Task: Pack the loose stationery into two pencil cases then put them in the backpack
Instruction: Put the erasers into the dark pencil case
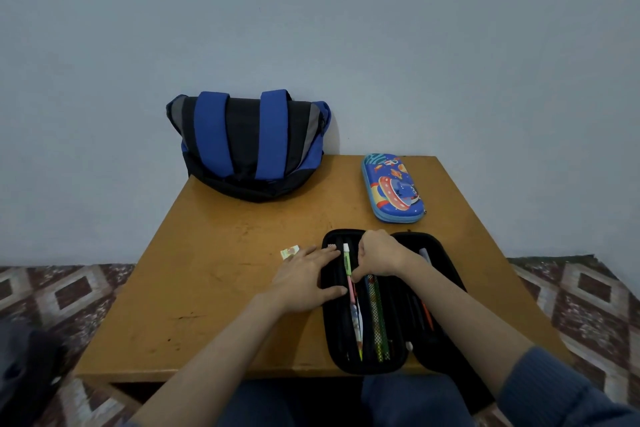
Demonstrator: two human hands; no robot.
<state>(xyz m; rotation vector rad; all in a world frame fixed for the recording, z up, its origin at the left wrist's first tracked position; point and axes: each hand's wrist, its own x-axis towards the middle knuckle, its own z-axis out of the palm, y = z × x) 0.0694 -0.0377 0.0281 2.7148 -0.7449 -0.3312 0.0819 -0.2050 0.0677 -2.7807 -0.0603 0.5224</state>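
Left hand [304, 274] lies flat, fingers straight, pressing the left rim of the open black zip pencil case [443, 291] at the front right edge of the brown wooden table [214, 288]. Right hand [377, 253] is curled, pinching a green-and-pink pen [347, 262] inside it. Bare wood spreads left. The blue-and-black fabric backpack [249, 146] overhangs the far left edge, and the blue cartoon hard case [393, 189] sits zipped at the far right corner. A small eraser [289, 252] is half hidden by the left fingertips.

A wooden table [225, 288] lies under the fingers [322, 255]; beyond them a plain pale-blue wall [311, 28], either side patterned brown floor [571, 295].
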